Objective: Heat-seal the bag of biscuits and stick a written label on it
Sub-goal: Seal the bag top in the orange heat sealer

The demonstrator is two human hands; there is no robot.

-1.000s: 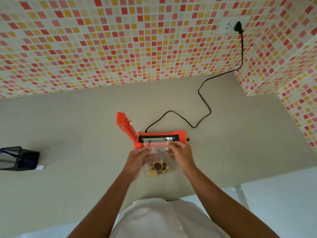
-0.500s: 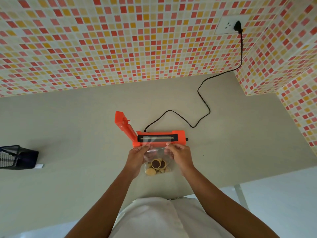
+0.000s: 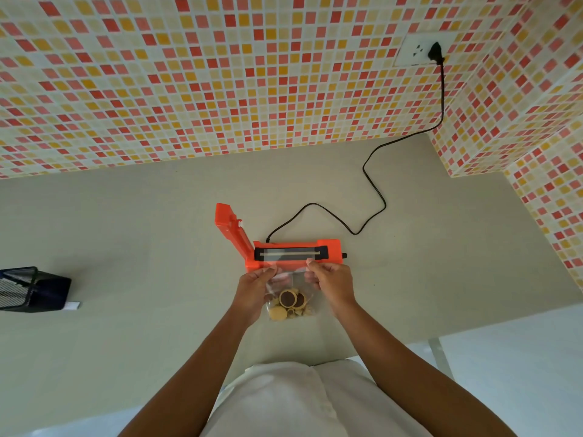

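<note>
- The far wall [image 3: 220, 74] ahead of you is covered in small square mosaic tiles of red, pink, yellow and cream, and it wraps round to a tiled corner on the right.
- Your pale grey-green flat table [image 3: 126, 231] runs from that wall back to your body, and its near right edge gives way to a white floor.
- Your two bare forearms reach out from your white top [image 3: 284, 402] towards the middle of the table.
- A black wire-mesh holder [image 3: 28, 290] sits at the far left edge of view, with a small white slip [image 3: 73, 306] just beside its near right corner.
- The orange plastic heat sealer [image 3: 296, 254] lies in the middle of the table, its lid arm [image 3: 229, 227] lifted up and back at the left end, so the black bed with its pale sealing strip is bare.
- A thin black cord [image 3: 372, 184] snakes from the sealer's far side to a black plug in the white wall socket [image 3: 418, 53] at the upper right.
- The clear plastic bag of round biscuits [image 3: 288, 302] lies just near of the sealer; its open top edge reaches over the sealer's front onto the bed, and the tan and chocolate-topped biscuits are bunched at its near end.
- Your left hand [image 3: 257, 283] pinches the bag's upper left part between thumb and fingers.
- Your right hand [image 3: 329, 279] pinches the upper right part likewise, and the film is held between the two.
</note>
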